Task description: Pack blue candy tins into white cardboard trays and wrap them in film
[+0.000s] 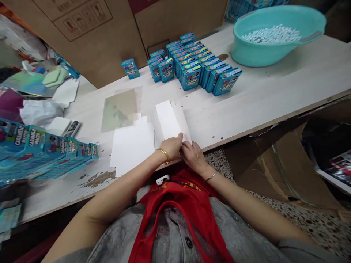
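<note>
A white folded sheet of paper or thin card (168, 118) lies at the table's front edge, its long side creased so a narrow flap stands along the right. My left hand (171, 147), with a gold bangle on the wrist, pinches the sheet's near end. Close beside it my right hand (194, 156), wearing a thin bracelet, grips the same end at the right flap. The fingertips of both hands nearly meet and partly hide that end. Several loose white sheets (134, 146) lie flat to the left, and a translucent sheet (120, 109) is behind them.
Rows of small blue printed boxes (191, 77) stand at the back, before a large cardboard carton (90, 40). More blue boxes (45, 146) line the left. A turquoise basin (263, 54) of small white pieces stands back right. The table's front edge (263, 126) runs past my body.
</note>
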A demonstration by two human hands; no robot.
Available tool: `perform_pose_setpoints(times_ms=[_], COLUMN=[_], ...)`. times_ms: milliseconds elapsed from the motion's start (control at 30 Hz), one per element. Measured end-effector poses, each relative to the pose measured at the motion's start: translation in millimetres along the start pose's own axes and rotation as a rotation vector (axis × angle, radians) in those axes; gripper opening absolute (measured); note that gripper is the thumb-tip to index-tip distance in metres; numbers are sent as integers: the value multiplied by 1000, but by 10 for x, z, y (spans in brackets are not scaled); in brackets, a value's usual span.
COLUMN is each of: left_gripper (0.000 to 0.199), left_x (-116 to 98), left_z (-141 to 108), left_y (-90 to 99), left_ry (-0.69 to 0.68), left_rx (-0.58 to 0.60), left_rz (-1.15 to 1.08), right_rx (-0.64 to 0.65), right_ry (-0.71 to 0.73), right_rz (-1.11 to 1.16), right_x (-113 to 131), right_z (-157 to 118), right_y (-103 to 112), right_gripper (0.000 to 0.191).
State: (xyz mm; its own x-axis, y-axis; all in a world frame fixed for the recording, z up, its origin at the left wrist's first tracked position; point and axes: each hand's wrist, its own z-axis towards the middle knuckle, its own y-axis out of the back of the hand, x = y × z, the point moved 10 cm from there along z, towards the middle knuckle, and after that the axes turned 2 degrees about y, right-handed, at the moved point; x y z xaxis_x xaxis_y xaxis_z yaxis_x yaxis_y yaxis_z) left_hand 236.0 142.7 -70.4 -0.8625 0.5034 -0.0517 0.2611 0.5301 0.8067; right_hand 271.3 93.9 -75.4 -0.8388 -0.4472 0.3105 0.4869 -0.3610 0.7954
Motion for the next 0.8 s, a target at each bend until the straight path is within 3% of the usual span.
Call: perform_pose_setpoints(times_ms=[100, 200, 267, 333, 433, 533, 600, 667, 733, 800], left_gripper=[67, 75, 77, 72, 43, 25, 25, 31, 41, 47], left_x=[30, 144, 208, 186, -109, -607, -748, -562, -140, 288], left_z=[102, 155, 160, 155, 114, 4, -95, -138, -69, 124], left_y=[1, -30, -66, -79, -61, 17, 241, 596, 904, 1021], left_ry=[-72, -82, -33, 21, -5, -264, -458, -528, -437, -304], left_rx=[94, 206, 252, 219, 90, -14, -156, -393, -616, -667], left_rz=[-68, -213, -320, -372, -295, -192, -222, -255, -210, -125], right_rx=[-100, -158, -143, -71, 124, 328, 428, 488, 539, 595], right_ry=[-39, -115, -267, -458, -585, -456, -329, -245, -194, -151], right_rz=[118, 307, 483, 669, 750, 617, 530, 394, 190, -10], right_x=[-16, -90, -289, -559, -878, -1033, -1059, -1079, -1085, -1050], right_z=[-60, -87, -72, -40, 94, 285, 349, 349, 315, 269], right_y=[24, 82, 85, 17, -77, -47, 2, 58, 89, 87], right_gripper=[20, 48, 73, 83, 69, 52, 52, 56, 61, 64])
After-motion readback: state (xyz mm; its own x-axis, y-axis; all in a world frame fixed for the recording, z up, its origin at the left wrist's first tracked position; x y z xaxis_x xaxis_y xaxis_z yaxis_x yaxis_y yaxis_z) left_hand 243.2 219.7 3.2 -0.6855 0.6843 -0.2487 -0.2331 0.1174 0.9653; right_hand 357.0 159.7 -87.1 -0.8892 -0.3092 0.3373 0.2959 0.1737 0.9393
